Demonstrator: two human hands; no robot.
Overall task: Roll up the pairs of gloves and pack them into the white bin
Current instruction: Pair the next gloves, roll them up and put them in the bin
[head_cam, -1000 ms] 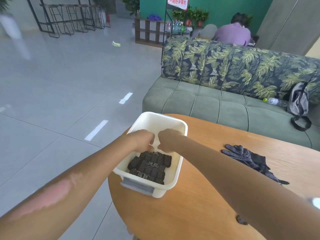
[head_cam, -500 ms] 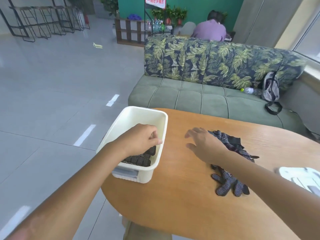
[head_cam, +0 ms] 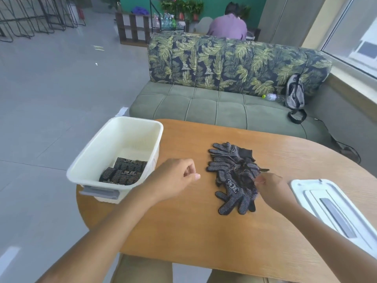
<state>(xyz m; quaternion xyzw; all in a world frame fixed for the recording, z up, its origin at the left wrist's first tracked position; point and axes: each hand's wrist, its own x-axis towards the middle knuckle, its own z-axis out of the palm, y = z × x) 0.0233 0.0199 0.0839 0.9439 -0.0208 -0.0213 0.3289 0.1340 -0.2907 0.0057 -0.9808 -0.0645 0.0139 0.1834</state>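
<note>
Head | left hand [head_cam: 173, 178] loosely curled, empty | right hand [head_cam: 269, 186] pinching loose gloves [head_cam: 232, 172] | white bin [head_cam: 122, 152] overhangs table [head_cam: 204, 231] edge

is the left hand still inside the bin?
No: the left hand hangs over the table, between the white bin and the loose gloves.
</note>
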